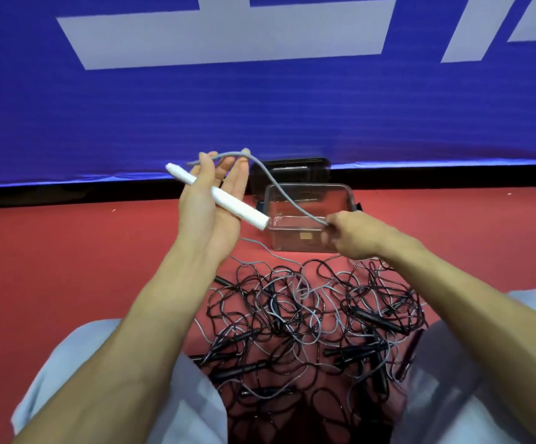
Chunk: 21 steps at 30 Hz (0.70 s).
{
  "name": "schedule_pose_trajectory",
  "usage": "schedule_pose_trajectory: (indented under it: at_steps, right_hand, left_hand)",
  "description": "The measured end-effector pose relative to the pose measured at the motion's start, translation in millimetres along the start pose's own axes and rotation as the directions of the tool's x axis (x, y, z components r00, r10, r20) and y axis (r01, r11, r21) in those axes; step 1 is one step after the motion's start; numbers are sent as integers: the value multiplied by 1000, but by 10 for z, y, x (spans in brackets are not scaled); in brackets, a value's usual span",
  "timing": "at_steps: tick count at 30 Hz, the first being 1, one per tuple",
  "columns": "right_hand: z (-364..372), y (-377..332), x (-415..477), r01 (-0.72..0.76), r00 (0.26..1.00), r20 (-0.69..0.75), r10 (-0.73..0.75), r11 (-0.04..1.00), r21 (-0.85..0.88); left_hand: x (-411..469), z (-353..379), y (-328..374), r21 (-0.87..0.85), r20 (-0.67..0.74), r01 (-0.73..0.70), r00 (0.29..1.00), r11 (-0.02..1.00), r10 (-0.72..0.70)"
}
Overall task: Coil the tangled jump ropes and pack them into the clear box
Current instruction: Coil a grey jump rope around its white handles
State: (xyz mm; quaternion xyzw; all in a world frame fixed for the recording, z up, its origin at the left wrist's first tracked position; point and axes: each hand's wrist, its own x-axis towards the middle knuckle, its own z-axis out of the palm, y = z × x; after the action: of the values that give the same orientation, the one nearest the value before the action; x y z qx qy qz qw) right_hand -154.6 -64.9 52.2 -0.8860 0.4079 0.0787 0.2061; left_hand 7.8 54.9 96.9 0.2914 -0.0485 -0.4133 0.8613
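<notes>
Ropes: a tangled heap of black and grey cords with black handles, on the red floor, nearest the person.
Left hand: raised at 11 o'clock from the heap, palm up, fingers nearly straight; the thumb clamps a white handle across the palm.
Handle: long axis runs 10 to 4 o'clock, free end pointing at 4 o'clock toward the box.
Cord: grey, draped over the left fingertips, arcing down toward 4 o'clock.
Right hand: knuckles up, at the box's near right corner, fingertips pinching the cord.
Box: clear, open, at 12 o'clock from the heap.
Lid: dark, propped behind the box against a blue banner.
</notes>
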Motion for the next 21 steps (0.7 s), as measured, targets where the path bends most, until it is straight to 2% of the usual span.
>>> schedule_pose_trajectory:
  at_steps: [2, 4, 6, 7, 10, 12, 14, 16, 18, 21]
  right_hand:
    - [-45, 14, 3, -49, 996, -76, 49, 999, 3]
    - [-84, 29, 20, -52, 988, -142, 65, 994, 93]
    - [-133, 30, 46, 1, 977, -203, 58, 961, 278]
    - [-161, 21, 43, 47, 975, -219, 49, 909, 413]
    - [-278, -52, -40, 138, 976, -210, 51, 598, 789]
    - [-372, -103, -107, 177, 975, -216, 60, 383, 906]
    - [-451, -118, -152, 192, 976, -207, 65, 177, 965]
    - [-516, -120, -192, 183, 982, -182, 46, -17, 983]
    - [-551, -137, -221, 156, 988, -155, 19, -165, 974]
    - [-562, -154, -229, 102, 994, -107, 4, -343, 934]
  left_hand:
    - [44, -53, 50, -118, -56, 2, 998, 993, -9]
    - [86, -99, 79, -170, -128, -11, 992, 985, -11]
    - [134, -135, 63, -129, -194, -29, 981, 991, 3]
    - [151, -148, 35, -81, -219, -24, 976, 996, 6]
    - [168, -160, -108, 169, -259, 41, 966, 985, 4]
    - [140, -174, -204, 425, -258, 131, 966, 896, -20]
    - [71, -171, -289, 606, -216, 239, 967, 759, -132]
    - [-16, -156, -382, 706, -151, 289, 953, 646, -261]
    - [-82, -133, -474, 779, -68, 247, 947, 577, -314]
    - [-152, -98, -586, 834, 80, 144, 923, 532, -376]
